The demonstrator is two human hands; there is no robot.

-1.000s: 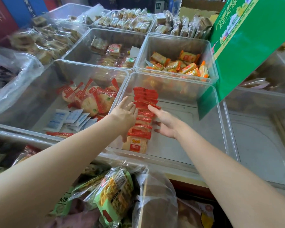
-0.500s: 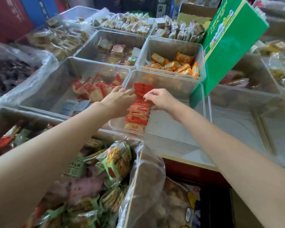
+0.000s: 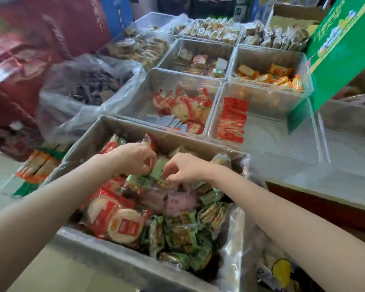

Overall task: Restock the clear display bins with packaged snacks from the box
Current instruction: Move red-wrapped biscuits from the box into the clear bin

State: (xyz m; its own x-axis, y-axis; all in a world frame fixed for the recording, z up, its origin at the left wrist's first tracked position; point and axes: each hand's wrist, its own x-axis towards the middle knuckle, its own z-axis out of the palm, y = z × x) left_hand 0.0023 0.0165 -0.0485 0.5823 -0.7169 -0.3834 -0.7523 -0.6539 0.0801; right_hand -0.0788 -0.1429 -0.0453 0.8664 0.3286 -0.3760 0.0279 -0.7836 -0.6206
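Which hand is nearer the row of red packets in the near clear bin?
Right. The right hand is in the box, below the row of red packets; the left hand is farther left.

Up on the right, a green carton (image 3: 335,53) leans tilted over the bins' edge. Far left, dark red bags (image 3: 30,45) blur past, a blue board (image 3: 116,12) behind them. Near the floor, orange-and-green packets (image 3: 33,167) lie loose.
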